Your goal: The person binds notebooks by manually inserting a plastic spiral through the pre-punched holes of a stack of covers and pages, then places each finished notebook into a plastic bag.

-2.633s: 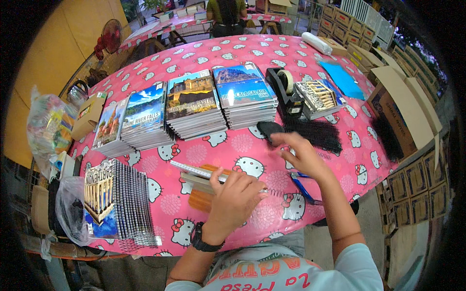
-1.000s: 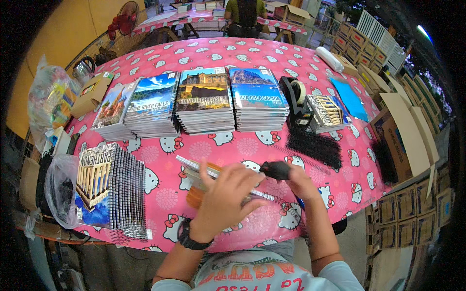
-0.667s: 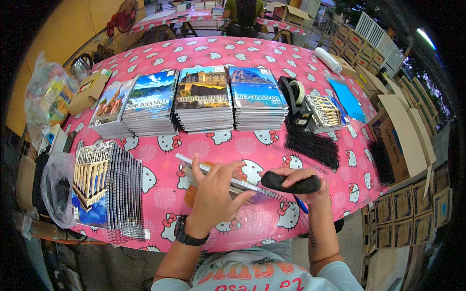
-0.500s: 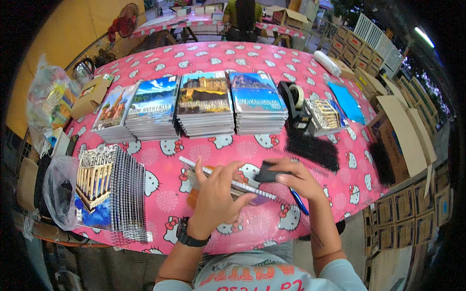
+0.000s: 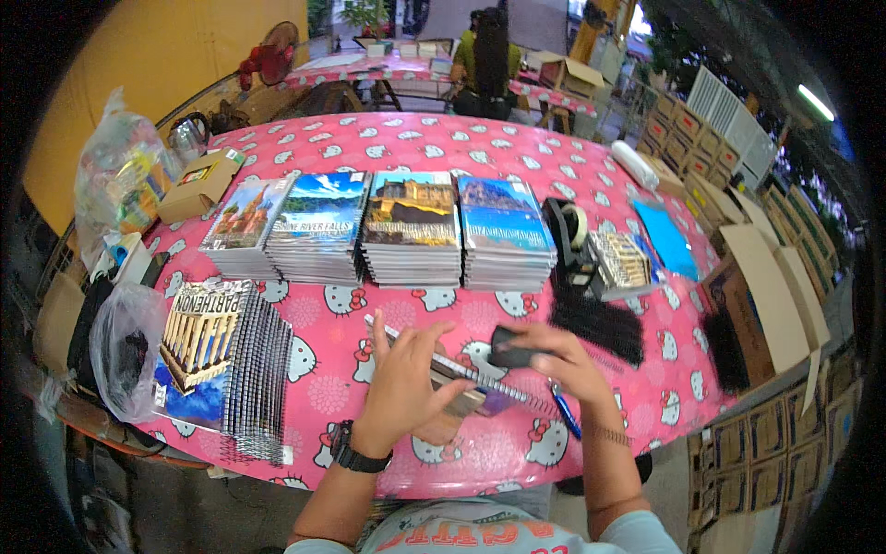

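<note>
The left hand (image 5: 406, 374) is pressing flat, fingers spread, on a spiral-bound notebook (image 5: 461, 383) lying on the pink tablecloth (image 5: 480, 148) just before the person. At its three o'clock the right hand (image 5: 563, 365) is gripping a small black object (image 5: 509, 351) — fingers curled around it — over the notebook's wire edge. At ten o'clock a fanned pile of bound notebooks (image 5: 226, 365) is lying. Farther, at twelve o'clock, four stacks of picture covers (image 5: 388, 226) are standing in a row — a tape dispenser (image 5: 568, 231) just right.

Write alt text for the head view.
A person's left hand presses a spiral-bound notebook flat on a pink patterned table while the right hand holds a black tool at its binding. Four notebook stacks line the table behind.
</note>
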A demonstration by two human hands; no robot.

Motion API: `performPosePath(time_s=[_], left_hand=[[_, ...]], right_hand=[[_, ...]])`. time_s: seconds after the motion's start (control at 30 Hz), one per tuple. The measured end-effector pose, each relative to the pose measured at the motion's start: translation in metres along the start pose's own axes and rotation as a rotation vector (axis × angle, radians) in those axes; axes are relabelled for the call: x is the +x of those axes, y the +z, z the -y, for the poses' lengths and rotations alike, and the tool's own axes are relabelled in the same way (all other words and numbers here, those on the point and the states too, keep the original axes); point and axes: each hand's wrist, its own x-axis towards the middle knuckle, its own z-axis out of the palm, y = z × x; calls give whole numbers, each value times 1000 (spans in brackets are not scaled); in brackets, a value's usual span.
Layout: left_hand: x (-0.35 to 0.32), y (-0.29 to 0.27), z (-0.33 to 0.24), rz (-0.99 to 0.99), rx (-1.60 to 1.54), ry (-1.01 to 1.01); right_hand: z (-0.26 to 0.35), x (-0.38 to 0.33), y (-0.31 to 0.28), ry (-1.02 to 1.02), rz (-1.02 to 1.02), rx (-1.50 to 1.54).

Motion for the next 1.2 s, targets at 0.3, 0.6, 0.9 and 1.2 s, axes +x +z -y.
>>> performPosePath(time_s=[0.3, 0.6, 0.9, 1.2], left_hand=[[-3, -3, 1, 71, -27, -37], [-7, 1, 8, 31, -24, -22], [-28, 18, 62, -405, -1091, -455], [-29, 20, 62, -429, -1071, -534]], right_hand=[[2, 6, 19, -161, 129, 374], [-12, 32, 18, 119, 78, -99], [-13, 57, 29, 217, 0, -657], [-24, 61, 38, -34, 71, 189]])
